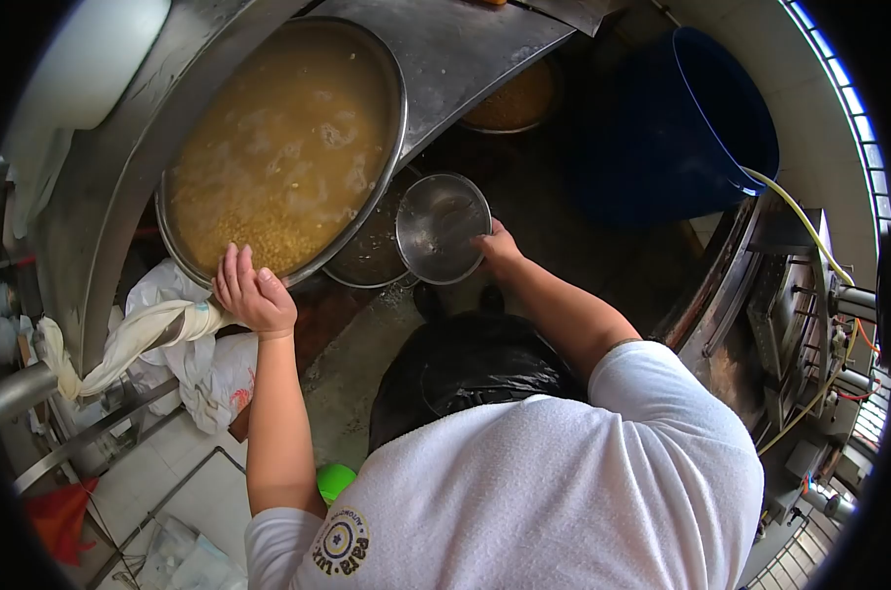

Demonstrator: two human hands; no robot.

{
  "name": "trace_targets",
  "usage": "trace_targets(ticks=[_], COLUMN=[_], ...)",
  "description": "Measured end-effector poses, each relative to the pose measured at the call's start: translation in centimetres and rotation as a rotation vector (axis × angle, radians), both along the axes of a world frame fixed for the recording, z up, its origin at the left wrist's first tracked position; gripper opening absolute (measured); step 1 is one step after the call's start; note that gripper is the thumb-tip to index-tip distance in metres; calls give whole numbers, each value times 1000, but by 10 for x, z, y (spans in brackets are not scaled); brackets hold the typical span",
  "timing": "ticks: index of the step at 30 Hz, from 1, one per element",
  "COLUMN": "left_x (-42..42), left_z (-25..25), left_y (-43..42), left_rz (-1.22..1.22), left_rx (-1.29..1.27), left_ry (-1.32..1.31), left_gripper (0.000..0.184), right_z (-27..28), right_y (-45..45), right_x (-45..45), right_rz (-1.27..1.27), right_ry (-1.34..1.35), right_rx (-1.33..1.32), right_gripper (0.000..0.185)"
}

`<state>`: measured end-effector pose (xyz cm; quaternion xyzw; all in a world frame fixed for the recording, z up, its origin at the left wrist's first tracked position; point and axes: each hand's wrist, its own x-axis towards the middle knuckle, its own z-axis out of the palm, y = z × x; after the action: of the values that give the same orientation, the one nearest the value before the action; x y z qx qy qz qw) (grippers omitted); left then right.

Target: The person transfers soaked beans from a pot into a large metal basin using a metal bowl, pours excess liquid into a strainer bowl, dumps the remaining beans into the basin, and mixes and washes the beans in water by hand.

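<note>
A large metal basin [398, 147] full of cloudy brownish water stands at the upper left, with yellow beans or kernels [254, 236] gathered at its near side. My left hand [254, 293] is on the near rim, fingers together over the edge and thumb beside them. Away from the basin to the right, my right hand [500, 248] grips a round metal bowl [444, 228] by its edge. The bowl is tilted, and only wet spots and reflections show inside. Below it, partly hidden, is another metal basin [362, 261] on the floor.
The big basin rests on a metal counter [455, 59]. At the upper right stands a deep blue barrel [632, 138] with a yellowish hose [795, 206]. Machinery [790, 315] lines the right side. White cloth [150, 339] is twisted round a bar at left. Another container [512, 98] holds brown contents under the counter.
</note>
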<state>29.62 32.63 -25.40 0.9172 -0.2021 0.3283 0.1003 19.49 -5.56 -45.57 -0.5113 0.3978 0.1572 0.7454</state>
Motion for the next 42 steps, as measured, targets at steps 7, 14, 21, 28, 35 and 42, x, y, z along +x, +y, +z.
trace_targets(ticks=[7, 14, 21, 28, 35, 42], left_x=[-63, -133, -70, -78, -67, -74], left_z=[-51, -235, -436, -486, -489, -476], left_y=[-54, -92, -118, -117, -122, -70], left_rz=[86, 59, 1031, 1009, 1048, 991], left_rx=[-453, -238, -1632, -2317, -2055, -1975], left_ry=[81, 1052, 1741, 1218, 1299, 1370], left_gripper=[72, 89, 100, 43, 23, 16], right_z=[-29, -76, -111, -159, -146, -125], right_y=[-28, -54, -90, -119, -130, -142], right_x=[-10, -50, -112, -177, -190, -169], right_rz=[-90, -310, -459, -554, -479, -395], right_ry=[90, 104, 112, 106, 191, 183], right_rx=[36, 94, 49, -17, -95, -164], right_gripper=[52, 51, 47, 51, 52, 51])
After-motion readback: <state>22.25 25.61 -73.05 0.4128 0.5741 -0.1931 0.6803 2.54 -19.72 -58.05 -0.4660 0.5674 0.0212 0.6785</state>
